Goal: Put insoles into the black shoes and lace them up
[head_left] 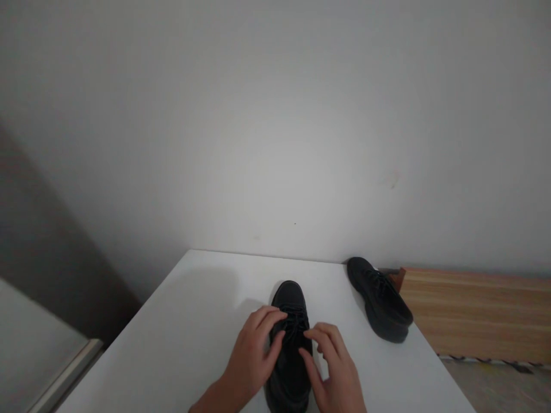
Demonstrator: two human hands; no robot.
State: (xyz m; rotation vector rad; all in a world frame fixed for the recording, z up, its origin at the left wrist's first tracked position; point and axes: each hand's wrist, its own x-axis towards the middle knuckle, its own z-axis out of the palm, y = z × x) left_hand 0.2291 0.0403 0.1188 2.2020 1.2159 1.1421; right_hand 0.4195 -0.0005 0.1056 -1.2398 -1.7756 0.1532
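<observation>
A black shoe [291, 298] stands on the white table [193, 321], toe pointing away from me. My left hand [253, 358] rests on its left side, fingers curled over the black laces [293, 327]. My right hand [331, 367] is at the shoe's right side, fingers bent and pinching at the laces. Whether either hand has a lace end between its fingertips is too dark to make out. A second black shoe [381, 301] lies near the table's far right corner, apart from both hands.
The table stands against a plain white wall [275, 143]. A wooden board or bench [477, 312] runs along the wall to the right, beyond the table edge. A pale panel [34, 344] and floor lie at lower left.
</observation>
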